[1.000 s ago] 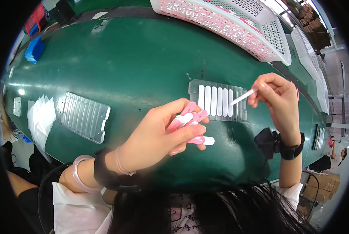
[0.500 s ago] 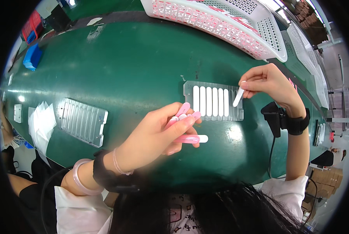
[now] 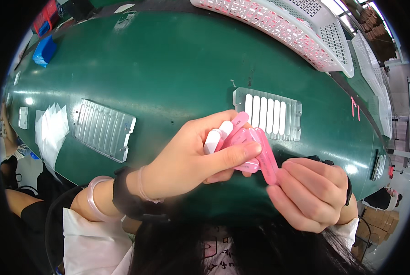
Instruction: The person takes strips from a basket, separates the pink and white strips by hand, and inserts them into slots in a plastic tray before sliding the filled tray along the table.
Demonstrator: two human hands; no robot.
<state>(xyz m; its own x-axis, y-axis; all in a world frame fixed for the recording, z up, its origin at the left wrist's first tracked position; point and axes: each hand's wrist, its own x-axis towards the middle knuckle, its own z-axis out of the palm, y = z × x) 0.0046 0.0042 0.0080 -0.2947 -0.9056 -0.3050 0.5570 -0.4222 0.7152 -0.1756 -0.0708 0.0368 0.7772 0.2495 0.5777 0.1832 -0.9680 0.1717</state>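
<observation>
My left hand (image 3: 205,153) is closed around a fanned bunch of short, flat, round-ended nail files (image 3: 241,140), pink on one face and white on the other. My right hand (image 3: 310,192) meets it from the right, fingertips pinching the lower end of a pink nail file (image 3: 266,158) that sticks out of the bunch. Just beyond the hands lies a clear slotted tray (image 3: 294,119), with several white nail files (image 3: 263,112) side by side in its slots. The left hand hides its lower left corner. The right hand's thumb is partly hidden behind the curled fingers.
Another clear slotted tray (image 3: 105,130), without files, lies left on the green table (image 3: 159,59), beside translucent sheets (image 3: 51,130). A white perforated basket (image 3: 278,32) stands at the far right edge. A blue object (image 3: 44,51) sits far left.
My right hand has moved from the tray's right end down to the bunch in my left hand. The white file it held no longer shows there. The fan now shows more pink faces.
</observation>
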